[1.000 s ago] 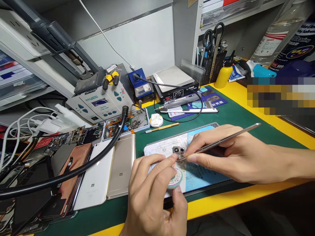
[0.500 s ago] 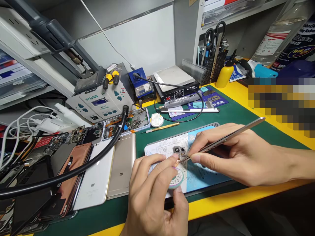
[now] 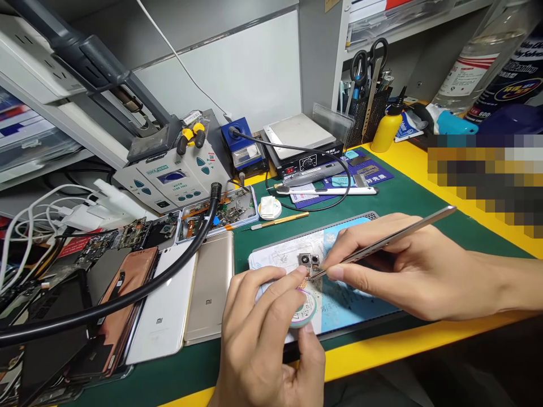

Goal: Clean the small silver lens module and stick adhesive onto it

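Observation:
My right hand (image 3: 407, 268) pinches a pair of metal tweezers (image 3: 394, 234) like a pen, their tips pointing down and left. My left hand (image 3: 267, 322) grips a small round spool of desoldering braid (image 3: 306, 312) with a teal rim and handwriting on it. A bit of copper braid (image 3: 302, 284) shows at the spool's upper edge, close to the tweezer tips. Just beyond the fingertips lies a small dual camera module (image 3: 308, 259) on a white and blue work pad (image 3: 271, 255). Whether the tips touch the braid or the module's lower part, I cannot tell.
Phone back covers (image 3: 163, 311) lie at the left, crossed by a thick black hose (image 3: 139, 294). Behind are a tray of small parts (image 3: 254, 209), a gold-handled tool (image 3: 280, 220), a hot-air station (image 3: 169, 175) and a heating plate (image 3: 301, 135). A yellow bottle (image 3: 387, 130) stands back right.
Both hands keep nearly the same place and grip. The tweezers' rear end has dipped very slightly, and the spool has turned a little in my left fingers.

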Demonstrator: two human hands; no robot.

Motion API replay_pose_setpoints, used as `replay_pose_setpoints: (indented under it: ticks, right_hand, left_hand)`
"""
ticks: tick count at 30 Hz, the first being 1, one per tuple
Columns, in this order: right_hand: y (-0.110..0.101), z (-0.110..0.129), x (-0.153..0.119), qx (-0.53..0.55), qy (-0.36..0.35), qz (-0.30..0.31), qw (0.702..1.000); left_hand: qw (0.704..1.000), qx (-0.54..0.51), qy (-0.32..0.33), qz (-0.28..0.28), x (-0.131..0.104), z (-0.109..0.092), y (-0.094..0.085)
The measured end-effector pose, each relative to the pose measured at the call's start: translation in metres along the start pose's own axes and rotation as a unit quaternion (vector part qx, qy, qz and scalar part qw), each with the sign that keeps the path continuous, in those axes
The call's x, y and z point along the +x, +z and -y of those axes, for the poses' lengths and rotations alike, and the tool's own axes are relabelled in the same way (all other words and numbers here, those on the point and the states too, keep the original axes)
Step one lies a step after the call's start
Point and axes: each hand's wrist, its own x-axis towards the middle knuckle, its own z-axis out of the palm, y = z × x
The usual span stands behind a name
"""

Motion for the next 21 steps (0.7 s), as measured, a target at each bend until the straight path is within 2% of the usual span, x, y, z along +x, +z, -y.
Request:
replay_pose_setpoints:
  ticks: [21]
  right_hand:
    - [0.0012,-0.0015,-0.0005,0.001,0.007,-0.006,1.000]
  left_hand:
    - [1.000,-0.003,-0.007,-0.004,-0.0019,-0.0007,0.0000]
